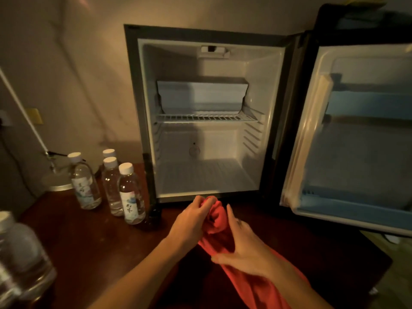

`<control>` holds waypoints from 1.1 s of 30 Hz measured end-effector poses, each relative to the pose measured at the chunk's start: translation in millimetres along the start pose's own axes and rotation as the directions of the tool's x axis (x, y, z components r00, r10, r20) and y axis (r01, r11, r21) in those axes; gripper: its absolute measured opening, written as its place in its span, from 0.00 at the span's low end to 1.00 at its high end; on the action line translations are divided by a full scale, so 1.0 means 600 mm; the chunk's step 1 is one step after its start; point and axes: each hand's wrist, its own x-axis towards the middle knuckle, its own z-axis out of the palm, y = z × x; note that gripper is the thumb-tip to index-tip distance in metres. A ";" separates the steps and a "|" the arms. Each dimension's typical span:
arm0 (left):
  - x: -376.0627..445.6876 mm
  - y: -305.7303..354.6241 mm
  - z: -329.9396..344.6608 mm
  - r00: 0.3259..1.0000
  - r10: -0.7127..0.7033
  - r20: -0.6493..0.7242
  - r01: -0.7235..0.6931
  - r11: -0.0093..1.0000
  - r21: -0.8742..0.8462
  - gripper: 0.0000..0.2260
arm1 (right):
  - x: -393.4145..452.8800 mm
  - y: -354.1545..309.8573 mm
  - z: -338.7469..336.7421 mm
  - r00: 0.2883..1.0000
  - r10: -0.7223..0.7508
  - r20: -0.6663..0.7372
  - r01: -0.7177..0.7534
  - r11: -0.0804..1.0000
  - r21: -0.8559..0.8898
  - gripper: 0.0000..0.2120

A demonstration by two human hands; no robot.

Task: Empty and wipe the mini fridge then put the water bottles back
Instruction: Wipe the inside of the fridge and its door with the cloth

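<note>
The mini fridge [207, 117] stands on the dark wooden table [93, 237] with its door [356, 139] swung wide to the right, a wire shelf [206, 118] across the middle and a white box [201, 97] on it. Just in front of the fridge's lower edge, the left hand [192, 219] has its fingers curled round the bunched top of a red cloth [217, 216], while the right hand [245, 246] lies against the cloth lower down, fingers straight and spread. 4 water bottles [131, 195] with white caps stand together on the table left of the fridge, near a lamp base [58, 181], and another bottle [20, 257] sits blurred at the near left edge.
</note>
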 end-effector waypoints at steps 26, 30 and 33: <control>-0.045 0.052 -0.087 0.976 -0.208 0.065 0.139 0.360 -0.922 0.35 | 0.055 -0.148 -0.039 0.671 0.097 -0.735 0.407 0.781 0.475 0.11; -0.020 0.071 -0.084 0.961 -0.270 -0.049 0.053 0.359 -0.932 0.32 | 0.069 -0.126 -0.050 0.685 0.049 -0.727 0.332 0.867 0.371 0.03; 0.003 0.078 -0.070 0.936 -0.331 -0.117 0.018 0.378 -0.926 0.28 | 0.047 -0.102 -0.047 0.839 0.063 -0.541 0.283 0.799 0.531 0.18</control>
